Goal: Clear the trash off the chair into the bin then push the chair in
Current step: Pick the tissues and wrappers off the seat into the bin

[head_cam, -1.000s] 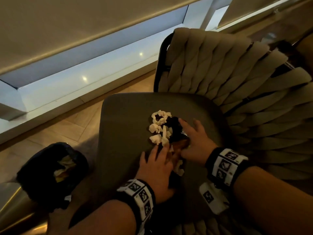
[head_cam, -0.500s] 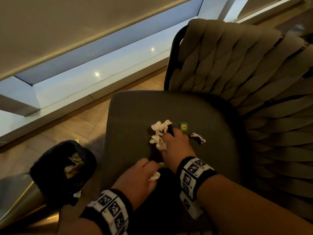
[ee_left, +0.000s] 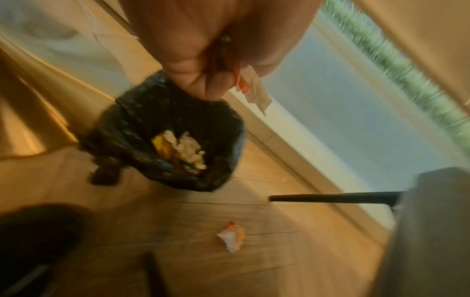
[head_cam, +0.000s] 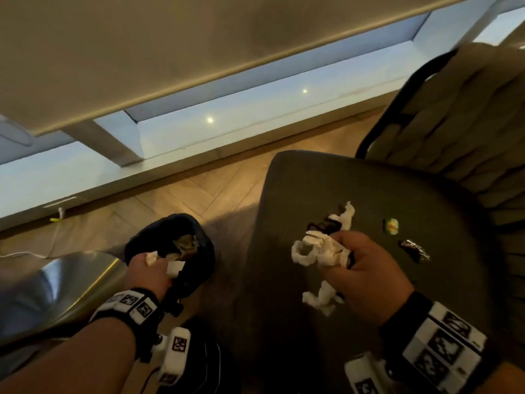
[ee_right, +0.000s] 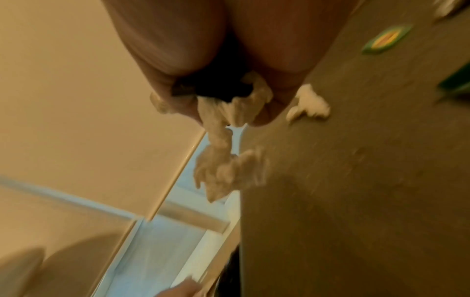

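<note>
My left hand (head_cam: 147,268) is over the black-lined bin (head_cam: 196,251) on the floor, fingers curled round small paper scraps (ee_left: 250,84). My right hand (head_cam: 360,268), above the chair seat (head_cam: 369,189), clutches crumpled white tissue (head_cam: 315,248) with something dark. A green label (head_cam: 391,226) and foil wrapper (head_cam: 414,248) lie on the seat. One wrapper (ee_left: 231,237) lies on the floor near the bin.

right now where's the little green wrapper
In the head view the green wrapper lies on the chair seat, right of the tissue wad in the right hand and just above a foil scrap.
</note>
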`<move>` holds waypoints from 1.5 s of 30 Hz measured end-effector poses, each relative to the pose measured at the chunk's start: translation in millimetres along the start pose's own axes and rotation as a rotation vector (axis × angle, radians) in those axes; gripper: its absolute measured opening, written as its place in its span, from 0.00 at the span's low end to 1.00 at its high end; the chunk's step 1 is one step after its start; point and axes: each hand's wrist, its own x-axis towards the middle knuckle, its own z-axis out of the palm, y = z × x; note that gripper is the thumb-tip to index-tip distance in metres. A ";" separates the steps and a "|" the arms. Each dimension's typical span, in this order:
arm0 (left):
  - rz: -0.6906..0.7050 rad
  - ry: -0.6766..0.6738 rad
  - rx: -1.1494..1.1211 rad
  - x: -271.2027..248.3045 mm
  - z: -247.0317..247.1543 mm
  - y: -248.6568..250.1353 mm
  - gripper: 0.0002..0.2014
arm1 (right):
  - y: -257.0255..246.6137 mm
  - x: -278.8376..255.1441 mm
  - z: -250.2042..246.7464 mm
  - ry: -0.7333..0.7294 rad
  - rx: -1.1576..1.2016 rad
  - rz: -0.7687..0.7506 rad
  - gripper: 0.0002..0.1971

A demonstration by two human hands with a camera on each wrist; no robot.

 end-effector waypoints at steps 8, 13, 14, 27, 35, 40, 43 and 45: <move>-0.170 0.054 -0.310 13.5 -32.1 -28.4 0.37 | -34.3 16.8 138.1 -0.283 -0.046 0.017 0.09; -0.382 0.068 -0.320 -28.0 -43.6 -84.9 0.27 | -52.1 56.8 219.6 -0.328 -0.006 0.213 0.09; -0.343 0.048 -0.260 -31.2 -45.2 -99.3 0.25 | -53.4 66.2 236.4 -0.345 -0.020 0.239 0.11; -0.294 -0.175 -0.333 -49.7 -37.0 -90.6 0.26 | -35.4 131.2 304.5 -0.298 -0.069 0.255 0.34; 0.414 -0.281 0.017 -82.6 -5.6 5.2 0.25 | -59.6 91.7 73.4 0.082 0.155 0.071 0.07; 1.094 -0.684 0.624 -151.6 69.9 41.3 0.35 | 13.6 78.1 -49.3 0.279 -0.165 0.144 0.17; 1.239 -0.721 0.937 -184.9 110.7 39.7 0.40 | 77.7 70.0 -79.8 0.260 -0.411 0.281 0.32; 1.185 -0.670 0.935 -194.8 131.6 44.6 0.42 | 105.8 58.2 -88.0 0.117 -0.493 0.273 0.33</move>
